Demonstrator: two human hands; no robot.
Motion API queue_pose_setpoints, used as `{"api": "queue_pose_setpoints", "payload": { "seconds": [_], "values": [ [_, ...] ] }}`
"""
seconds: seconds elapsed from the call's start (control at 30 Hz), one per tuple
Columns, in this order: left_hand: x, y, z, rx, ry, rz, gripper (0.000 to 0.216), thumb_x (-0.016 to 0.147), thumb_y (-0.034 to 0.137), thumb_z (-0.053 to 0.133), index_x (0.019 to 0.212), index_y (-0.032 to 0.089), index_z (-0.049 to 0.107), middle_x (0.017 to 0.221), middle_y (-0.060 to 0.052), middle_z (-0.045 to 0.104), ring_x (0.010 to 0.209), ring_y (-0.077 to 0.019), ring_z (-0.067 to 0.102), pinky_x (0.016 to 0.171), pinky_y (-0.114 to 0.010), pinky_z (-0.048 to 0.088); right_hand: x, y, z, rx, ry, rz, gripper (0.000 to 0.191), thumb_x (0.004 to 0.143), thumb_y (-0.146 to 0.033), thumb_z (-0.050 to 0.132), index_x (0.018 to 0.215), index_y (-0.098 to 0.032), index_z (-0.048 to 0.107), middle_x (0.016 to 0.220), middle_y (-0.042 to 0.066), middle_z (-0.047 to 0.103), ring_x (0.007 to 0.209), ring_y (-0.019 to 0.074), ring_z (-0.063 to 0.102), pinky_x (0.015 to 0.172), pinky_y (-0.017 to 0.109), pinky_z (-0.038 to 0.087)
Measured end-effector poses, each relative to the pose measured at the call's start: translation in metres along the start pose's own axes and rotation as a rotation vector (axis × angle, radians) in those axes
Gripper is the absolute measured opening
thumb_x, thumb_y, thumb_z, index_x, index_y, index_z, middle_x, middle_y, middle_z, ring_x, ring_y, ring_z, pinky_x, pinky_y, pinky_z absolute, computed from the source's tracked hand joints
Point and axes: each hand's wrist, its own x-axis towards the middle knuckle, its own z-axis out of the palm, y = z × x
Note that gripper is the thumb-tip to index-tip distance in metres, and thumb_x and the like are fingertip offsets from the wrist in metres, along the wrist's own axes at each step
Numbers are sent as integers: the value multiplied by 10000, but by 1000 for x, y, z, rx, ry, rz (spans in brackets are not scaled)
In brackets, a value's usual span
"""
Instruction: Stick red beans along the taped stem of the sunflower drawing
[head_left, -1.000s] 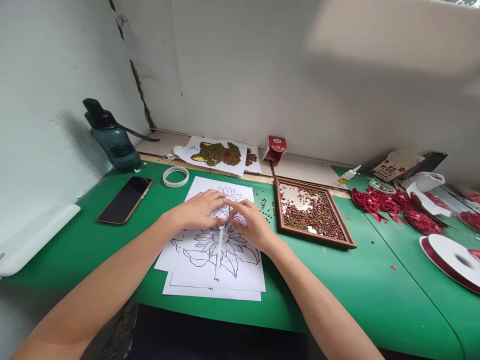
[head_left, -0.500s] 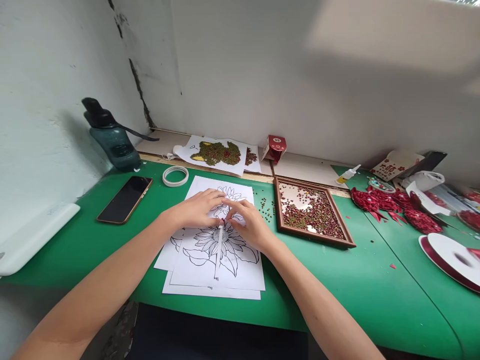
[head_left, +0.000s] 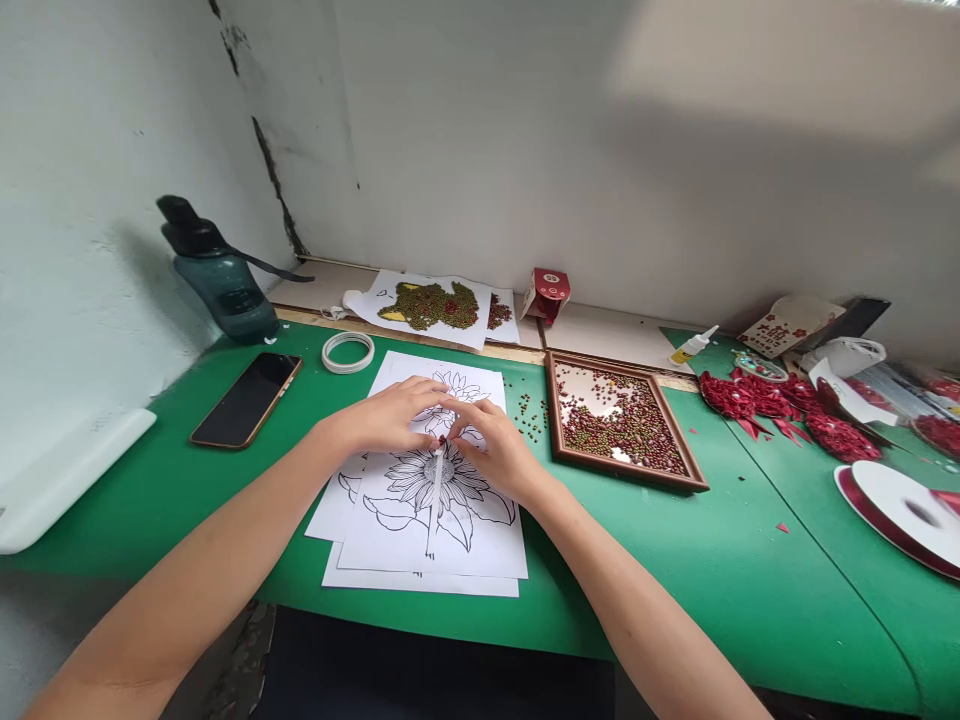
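A sheet of paper with a sunflower outline (head_left: 401,505) lies on top of a few other sheets. A narrow white strip (head_left: 436,490) runs down from the middle of the drawing along the stem. At its upper end sits a tiny dark red piece, like a bean (head_left: 442,440). My left hand (head_left: 390,415) rests on the sheet from the left, fingers stretched and thumb apart, the thumb tip beside the strip's end. My right hand (head_left: 491,445) is bent in from the right, its thumb and fingers curled close together by the same spot; anything between them is too small to make out.
Right of the sheets is a brown frame (head_left: 701,475) holding many beans, with loose beans (head_left: 532,410) beside it. A phone (head_left: 246,400), tape roll (head_left: 347,368) and bottle (head_left: 225,285) stand left. Farther right are a glue bottle (head_left: 690,349), red pieces (head_left: 757,400) and a ribbon spool (head_left: 892,490).
Both hands stay at the strip's upper end with only slight finger movement. The dark red piece shows more clearly between them now. The whole view has shifted slightly.
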Motion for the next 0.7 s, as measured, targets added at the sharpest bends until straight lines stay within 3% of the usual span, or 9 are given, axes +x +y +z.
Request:
{"api": "queue_pose_setpoints", "payload": {
  "seconds": [0.3, 0.7],
  "values": [
    [0, 3, -1, 12, -9, -11, 662, 913, 507, 667, 1528, 400, 445, 1657, -7, 381, 1544, -308, 290, 1206, -491, 338, 1, 0, 4, 6, -25, -9, 713, 905, 22, 567, 1509, -343, 470, 983, 6, 749, 1041, 239, 604, 938, 423, 511],
    [0, 2, 1, 2, 8, -10, 621, 913, 500, 648, 1504, 396, 488, 1648, -4, 387, 1521, -322, 327, 1193, -490, 358, 1, 5, 11, -8, 28, -12, 623, 921, -50, 610, 1468, -325, 492, 966, 3, 755, 1012, 232, 626, 969, 446, 501]
  ]
}}
